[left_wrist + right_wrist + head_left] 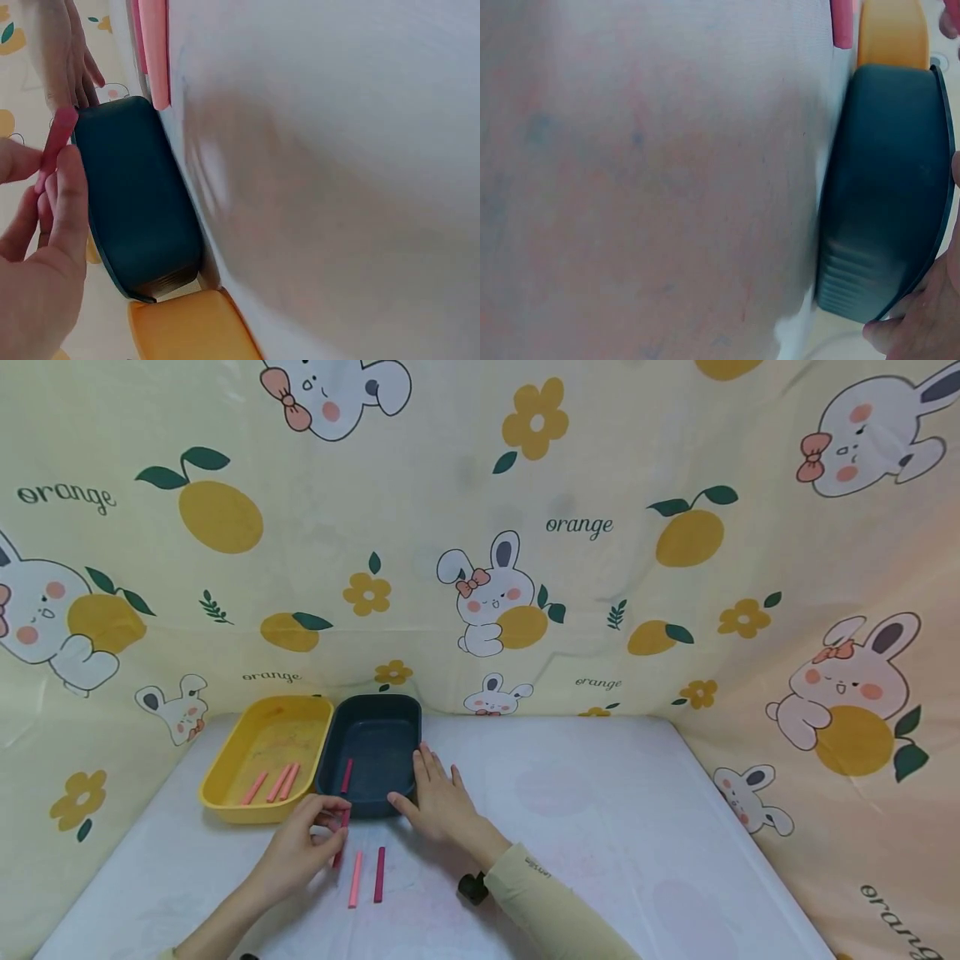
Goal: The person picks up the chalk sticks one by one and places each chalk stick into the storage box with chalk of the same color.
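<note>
My left hand [296, 852] pinches a dark pink stick [56, 142] between thumb and fingers, just in front of the near rim of the navy tray [381, 739]. Inside that tray lies one dark pink stick [347, 775]. My right hand [446, 810] rests against the tray's right near corner, fingers straight along the side and thumb at the front rim. On the table before the tray lie a light pink stick [356, 879] and a dark pink stick [379, 874], side by side.
A yellow tray [281, 731] stands against the navy one on its left, with 3 light pink sticks [283, 782] in it. Both trays sit at the back of the white table [600, 843], near a patterned cloth [600, 593] that hangs behind.
</note>
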A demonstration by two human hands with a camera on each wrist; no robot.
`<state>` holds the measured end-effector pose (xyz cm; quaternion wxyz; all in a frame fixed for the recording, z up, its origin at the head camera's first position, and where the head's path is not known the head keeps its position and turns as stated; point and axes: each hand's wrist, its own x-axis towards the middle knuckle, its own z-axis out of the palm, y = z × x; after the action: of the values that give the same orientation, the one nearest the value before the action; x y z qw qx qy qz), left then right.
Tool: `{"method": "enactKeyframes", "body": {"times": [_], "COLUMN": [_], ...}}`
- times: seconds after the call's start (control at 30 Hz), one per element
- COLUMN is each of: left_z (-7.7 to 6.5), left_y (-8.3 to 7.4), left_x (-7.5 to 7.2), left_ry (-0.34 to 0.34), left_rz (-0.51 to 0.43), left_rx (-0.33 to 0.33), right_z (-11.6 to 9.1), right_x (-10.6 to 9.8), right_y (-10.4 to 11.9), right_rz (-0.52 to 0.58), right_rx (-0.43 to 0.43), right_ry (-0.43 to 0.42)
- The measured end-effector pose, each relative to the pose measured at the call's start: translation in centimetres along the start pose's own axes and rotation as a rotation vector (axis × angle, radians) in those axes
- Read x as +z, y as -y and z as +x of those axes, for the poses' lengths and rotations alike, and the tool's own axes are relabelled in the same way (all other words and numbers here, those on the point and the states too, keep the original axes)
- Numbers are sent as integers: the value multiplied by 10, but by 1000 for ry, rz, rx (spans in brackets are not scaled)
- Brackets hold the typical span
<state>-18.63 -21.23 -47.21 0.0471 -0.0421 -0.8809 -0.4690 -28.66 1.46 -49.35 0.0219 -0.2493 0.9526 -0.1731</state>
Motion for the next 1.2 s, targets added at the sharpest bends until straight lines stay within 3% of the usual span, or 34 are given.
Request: {"method": "enactKeyframes", "body": {"times": [0.33,0.47,0.7,0.9,1.2], "left_z": [16,24,40,55,77], "left_y": [-3,-6,-9,-11,-16], "left_x": [8,13,20,20,17], "left_ry": [-114,-132,-160,-178,-160], "left_rz": [-27,-46,-41,-55,-42], "left_rx": [83,136,150,200,175], "right_z": [0,0,1,0,0], "right_x": [2,2,1,0,-2], "right_y": [-1,0,0,0,1], "right_rz": [-4,-3,-8,-12,-1], "right_rx": [2,3,3,10,4], "right_ry": [-3,0,-4,4,10]}}
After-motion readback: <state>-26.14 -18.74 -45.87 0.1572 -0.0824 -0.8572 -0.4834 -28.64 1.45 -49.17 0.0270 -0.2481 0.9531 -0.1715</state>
